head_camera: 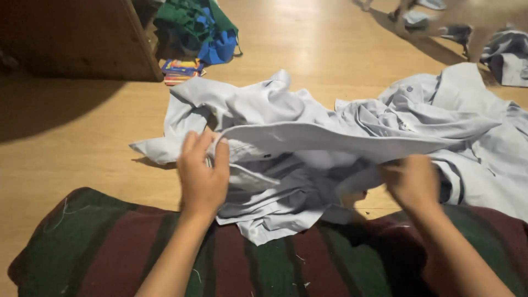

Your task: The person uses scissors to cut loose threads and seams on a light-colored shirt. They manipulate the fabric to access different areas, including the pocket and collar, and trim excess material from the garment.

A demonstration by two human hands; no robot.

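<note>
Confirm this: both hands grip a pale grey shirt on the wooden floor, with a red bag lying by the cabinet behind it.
Not quite. The bag by the cabinet is blue, not red, as the head view shows. The left hand and right hand do grip the pale grey shirt on the wooden floor.

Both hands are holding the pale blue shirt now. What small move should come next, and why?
Probably draw the hands apart to pull the cloth flat. The left hand and right hand each grip an edge of the shirt, which lies bunched and creased between them, partly on the wooden floor and partly on the striped cushion.
</note>
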